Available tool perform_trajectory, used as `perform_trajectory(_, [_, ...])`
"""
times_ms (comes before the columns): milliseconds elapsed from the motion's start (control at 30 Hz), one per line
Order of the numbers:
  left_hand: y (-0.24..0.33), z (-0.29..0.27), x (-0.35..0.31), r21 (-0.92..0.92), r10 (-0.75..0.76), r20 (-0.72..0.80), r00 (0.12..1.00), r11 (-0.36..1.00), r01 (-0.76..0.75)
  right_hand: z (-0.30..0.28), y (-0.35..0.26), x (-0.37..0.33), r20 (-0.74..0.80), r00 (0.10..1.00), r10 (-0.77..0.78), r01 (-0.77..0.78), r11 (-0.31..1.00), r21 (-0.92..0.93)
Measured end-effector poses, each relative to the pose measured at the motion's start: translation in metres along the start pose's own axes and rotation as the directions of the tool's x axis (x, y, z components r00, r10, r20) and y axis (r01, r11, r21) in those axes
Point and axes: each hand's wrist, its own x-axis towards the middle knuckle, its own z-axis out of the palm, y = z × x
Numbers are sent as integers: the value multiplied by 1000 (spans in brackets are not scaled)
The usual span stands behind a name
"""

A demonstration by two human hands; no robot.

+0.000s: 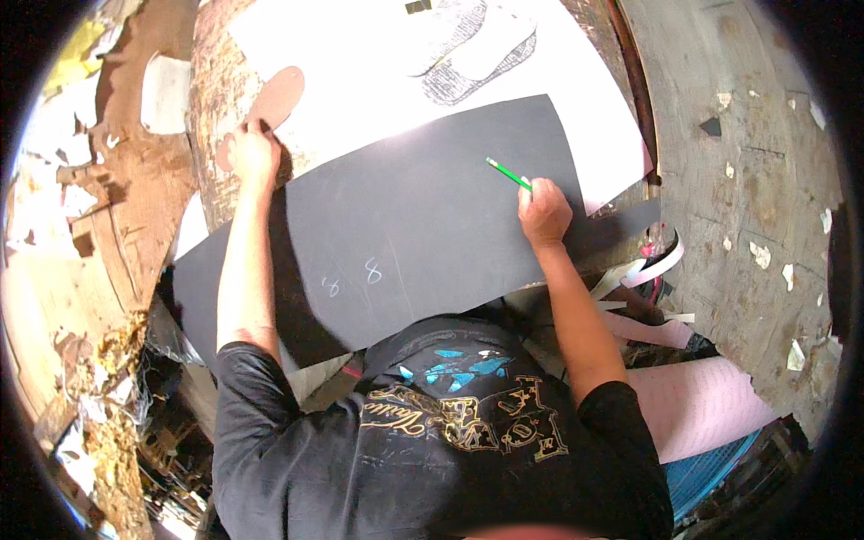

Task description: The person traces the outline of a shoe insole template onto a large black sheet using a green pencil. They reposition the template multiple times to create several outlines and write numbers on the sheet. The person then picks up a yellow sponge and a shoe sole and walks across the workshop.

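Flat black sheet (432, 198): on my feed, white marks (373, 271) were done near-left, the rest apparently unmarked | left hand (254, 155): fingers bunched around brown sole-shaped template (280, 94) beyond it | right hand (545, 213): fingers closed round slim green pencil (509, 173)

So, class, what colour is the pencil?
The pencil in the right hand is green, seen best in the head view.

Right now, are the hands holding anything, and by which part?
The right hand holds a green pencil by one end. The left hand is at the middle of a brown sole-shaped piece; whether gripped or only touched, I cannot tell.
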Motion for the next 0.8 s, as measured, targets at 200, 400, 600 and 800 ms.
perform_trajectory(200, [168, -2, -3, -406, 448, -181, 876, 777, -481, 0, -1, 0, 43, 998, 37, -37, 999, -12])
perform_trajectory(400, [249, 10, 19, -227, 437, -125, 891, 862, -454, 0, -1, 0, 61, 997, 55, -56, 998, 18])
perform_trajectory(600, [240, 4, 16, -255, 388, -94, 917, 881, -399, -1, -3, 0, 77, 994, 81, -81, 997, 5])
perform_trajectory(800, [260, -30, -14, -591, 174, -345, 922, 723, -357, -2, -3, 2, -5, 1000, 16, -16, 1000, 6])
